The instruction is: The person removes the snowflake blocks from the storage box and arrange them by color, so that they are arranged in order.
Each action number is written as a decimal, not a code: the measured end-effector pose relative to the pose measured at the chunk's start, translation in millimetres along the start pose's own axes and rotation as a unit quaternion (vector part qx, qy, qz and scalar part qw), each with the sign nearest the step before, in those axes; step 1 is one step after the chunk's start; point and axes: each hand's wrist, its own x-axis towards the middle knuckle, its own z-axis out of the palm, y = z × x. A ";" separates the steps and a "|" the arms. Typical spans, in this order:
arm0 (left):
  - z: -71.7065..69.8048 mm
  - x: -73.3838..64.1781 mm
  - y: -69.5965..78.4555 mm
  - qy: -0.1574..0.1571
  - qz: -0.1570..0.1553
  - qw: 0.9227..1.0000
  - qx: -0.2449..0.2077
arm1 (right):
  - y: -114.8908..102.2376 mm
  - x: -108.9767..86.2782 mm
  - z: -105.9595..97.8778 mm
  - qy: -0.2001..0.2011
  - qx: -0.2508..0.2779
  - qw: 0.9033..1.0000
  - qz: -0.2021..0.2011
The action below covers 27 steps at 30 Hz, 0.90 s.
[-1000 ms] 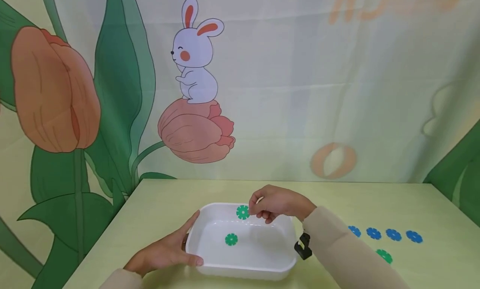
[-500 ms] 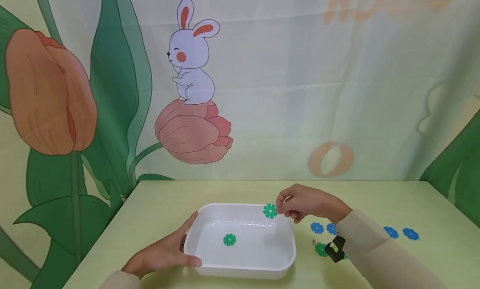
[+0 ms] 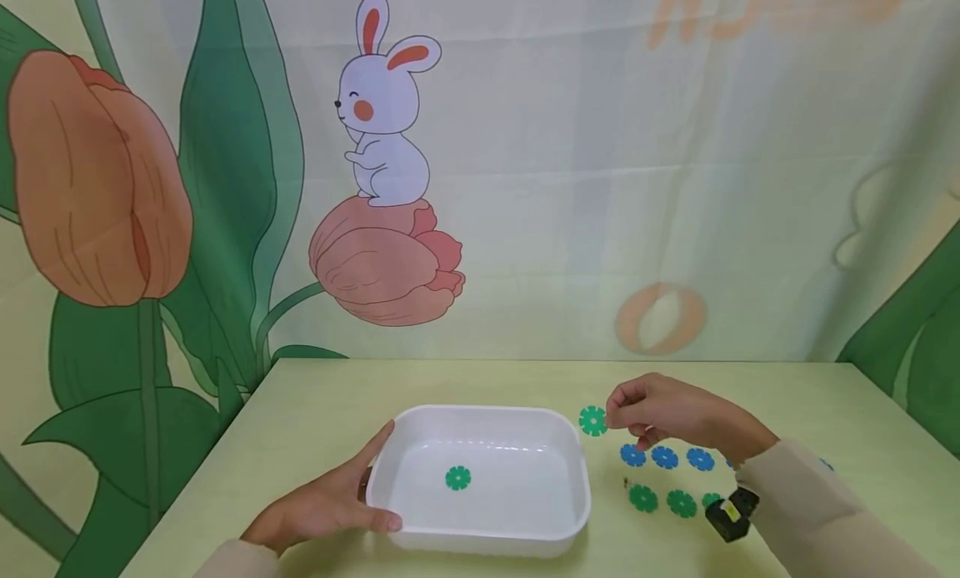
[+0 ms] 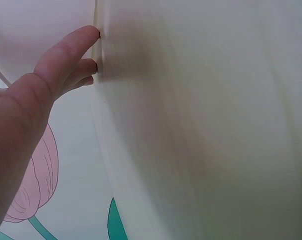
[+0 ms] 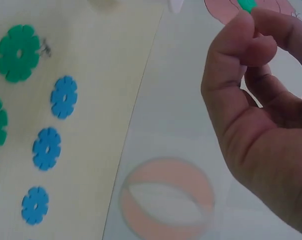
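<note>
My left hand (image 3: 330,503) holds the left end of a white rectangular dish (image 3: 491,532), thumb on its front rim and fingers along the left side. One green interlocking disc (image 3: 458,478), round with a notched edge, lies flat inside the dish. Just beyond the dish's right rim, my right hand (image 3: 675,411) pinches another green interlocking disc (image 3: 593,421) between thumb and forefinger, standing on edge. Only a sliver of that held disc (image 5: 247,5) shows past the fingertips in the right wrist view. Fingers (image 4: 66,57) of the left hand reach against a pale wall in the left wrist view.
Right of the dish, blue discs (image 3: 664,458) lie in a row on the pale table (image 3: 450,382). Nearer the front is a row of green discs (image 3: 642,499), partly hidden by a black wrist device (image 3: 731,515). A printed curtain (image 3: 525,186) hangs behind.
My right hand has carried the pinched green disc rightward, from over the dish to beyond its right rim. More table discs now show. The left hand and dish stay in place.
</note>
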 end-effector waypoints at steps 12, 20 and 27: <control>-0.2 0.1 0.4 0.007 -0.009 1.000 0.003 | 35.5 -23.9 -21.4 0.034 0.008 0.999 0.032; -0.3 0.2 0.6 0.009 -0.008 1.000 0.003 | 58.6 -43.3 -37.5 0.044 0.013 0.998 0.041; 0.4 0.9 -0.6 0.000 0.002 1.000 -0.002 | 77.4 -61.3 -54.8 0.052 0.006 0.997 0.058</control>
